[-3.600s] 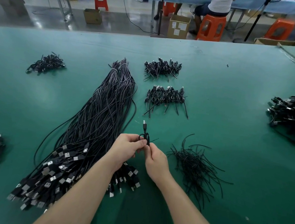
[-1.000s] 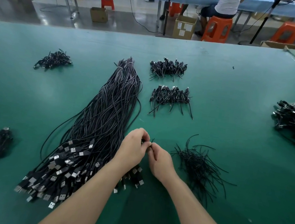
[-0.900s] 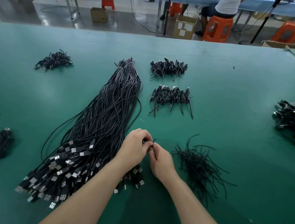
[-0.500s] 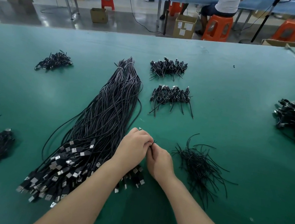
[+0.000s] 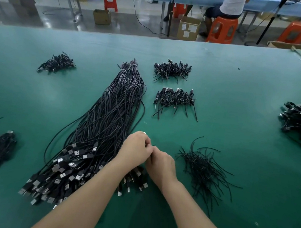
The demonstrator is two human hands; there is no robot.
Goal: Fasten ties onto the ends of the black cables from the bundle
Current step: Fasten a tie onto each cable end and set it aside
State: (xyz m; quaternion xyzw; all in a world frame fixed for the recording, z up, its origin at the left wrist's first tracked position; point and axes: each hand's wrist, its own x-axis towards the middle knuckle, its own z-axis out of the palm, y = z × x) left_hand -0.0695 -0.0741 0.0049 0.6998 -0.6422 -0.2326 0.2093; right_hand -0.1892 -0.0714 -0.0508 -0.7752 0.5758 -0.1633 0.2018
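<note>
Left hand [image 5: 136,150] and right hand [image 5: 161,164] meet fingertip to fingertip above the green-covered bench [image 5: 243,91], both curled and pinching a small folded black cable end [image 5: 144,133], mostly hidden. Long bundle of black USB-plug cables [image 5: 106,127] just left; loose black wire ties [image 5: 203,169] just right. Carton labels unreadable.
</note>
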